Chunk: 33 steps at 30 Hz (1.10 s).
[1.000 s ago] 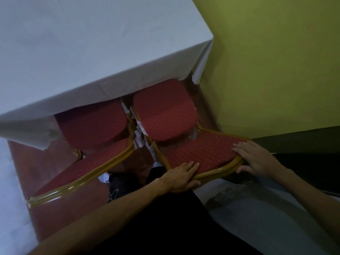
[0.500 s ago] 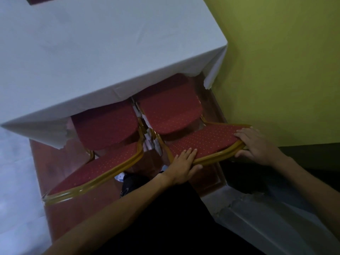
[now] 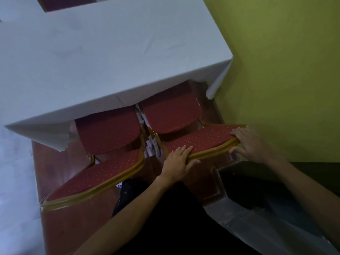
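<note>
Two padded chairs (image 3: 200,139) are upholstered in red with small gold dots, framed in gold; the tablecloth (image 3: 103,57) is white, the wall (image 3: 287,70) olive-green.

A single camera on the person's head looks steeply down, close above the chair (image 3: 202,139) and bench (image 3: 110,61) corner.

The chair by the wall (image 3: 200,140) is padded in red woven cloth, matt and faintly grainy, sprinkled with tiny pale dots. Its frame (image 3: 213,154) is smooth and gold-coloured with a soft gloss; whether it is metal or painted wood cannot be told. The neighbouring chair (image 3: 95,178) has the same cloth and gold edging. The tablecloth (image 3: 110,61) is white fabric, matt and lightly creased. The floor (image 3: 58,168) is red-brown, smooth and shiny. The wall (image 3: 285,70) is matt yellow-green paint.
</note>
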Each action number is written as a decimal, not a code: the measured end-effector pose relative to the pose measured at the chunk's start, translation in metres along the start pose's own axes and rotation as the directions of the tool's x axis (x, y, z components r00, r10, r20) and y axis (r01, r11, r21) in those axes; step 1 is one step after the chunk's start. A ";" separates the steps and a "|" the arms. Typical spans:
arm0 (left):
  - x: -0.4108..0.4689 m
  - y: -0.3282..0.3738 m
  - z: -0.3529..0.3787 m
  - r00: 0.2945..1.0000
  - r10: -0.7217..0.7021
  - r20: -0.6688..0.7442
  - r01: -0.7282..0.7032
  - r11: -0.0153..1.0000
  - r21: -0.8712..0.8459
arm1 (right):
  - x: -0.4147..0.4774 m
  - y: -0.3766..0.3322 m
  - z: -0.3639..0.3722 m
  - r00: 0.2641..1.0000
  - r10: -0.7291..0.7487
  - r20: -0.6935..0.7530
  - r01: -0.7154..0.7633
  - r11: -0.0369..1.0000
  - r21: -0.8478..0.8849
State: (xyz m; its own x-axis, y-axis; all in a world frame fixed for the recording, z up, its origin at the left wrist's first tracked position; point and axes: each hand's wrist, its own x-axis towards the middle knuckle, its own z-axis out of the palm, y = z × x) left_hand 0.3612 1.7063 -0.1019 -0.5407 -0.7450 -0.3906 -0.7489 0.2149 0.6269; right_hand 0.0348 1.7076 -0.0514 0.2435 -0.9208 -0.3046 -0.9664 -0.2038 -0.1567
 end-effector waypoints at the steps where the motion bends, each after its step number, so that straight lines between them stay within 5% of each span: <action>1: 0.001 -0.001 -0.002 1.000 0.000 -0.011 0.000 1.000 0.007 | 0.002 -0.001 0.000 1.000 -0.001 -0.009 0.001 1.000 0.001; 18: 0.000 -0.017 -0.022 0.999 -0.045 -0.024 0.045 0.999 0.018 | 0.011 -0.026 0.011 0.991 0.049 -0.124 -0.048 0.999 0.008; 33: -0.015 -0.009 -0.008 0.999 -0.038 0.011 0.038 0.999 0.014 | -0.016 -0.026 0.021 0.994 0.072 -0.086 -0.066 0.995 0.069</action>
State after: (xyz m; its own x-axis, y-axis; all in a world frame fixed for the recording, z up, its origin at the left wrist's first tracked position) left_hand 0.3790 1.7109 -0.0964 -0.5165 -0.7453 -0.4216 -0.7739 0.1956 0.6023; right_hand 0.0573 1.7350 -0.0621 0.1656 -0.9583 -0.2330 -0.9723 -0.1191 -0.2011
